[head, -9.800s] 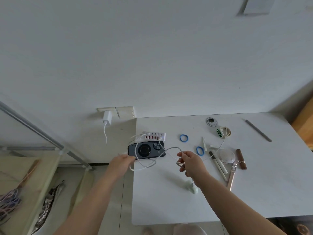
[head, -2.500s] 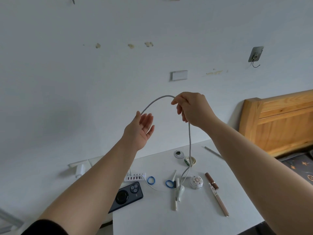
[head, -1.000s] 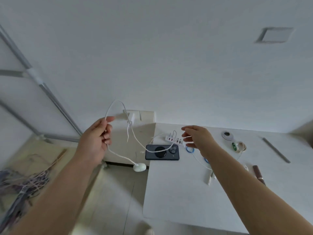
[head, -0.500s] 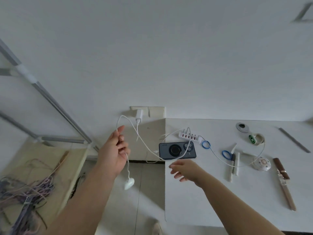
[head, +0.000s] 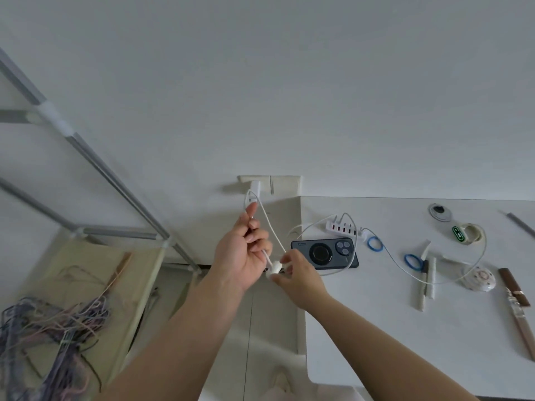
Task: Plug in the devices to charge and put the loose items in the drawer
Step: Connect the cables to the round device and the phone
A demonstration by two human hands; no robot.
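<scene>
My left hand [head: 241,256] is raised left of the white table [head: 405,328] and grips a thin white cable [head: 267,218]. At the cable's lower end a small white puck [head: 274,270] is pinched by my right hand [head: 298,273]. The cable loops up past a white wall charger [head: 254,191]. A dark phone [head: 324,254] lies face down at the table's left edge, beside a white multi-port hub [head: 344,228]. Two blue bands [head: 375,244] [head: 413,261], white sticks [head: 425,280], a round white device [head: 479,279] and a brown strap [head: 514,287] lie scattered on the table.
A wall socket plate [head: 285,183] sits just left of the table's back corner. A metal-framed rack [head: 115,180] with a tangle of coloured wires [head: 55,337] stands on the left. A round grey disc [head: 440,212], a tape roll [head: 470,233] and a grey rod [head: 519,224] lie far right.
My right hand has moved left off the table's edge and taken hold of the dangling white puck. My left hand has kept its grip on the cable and shifted right.
</scene>
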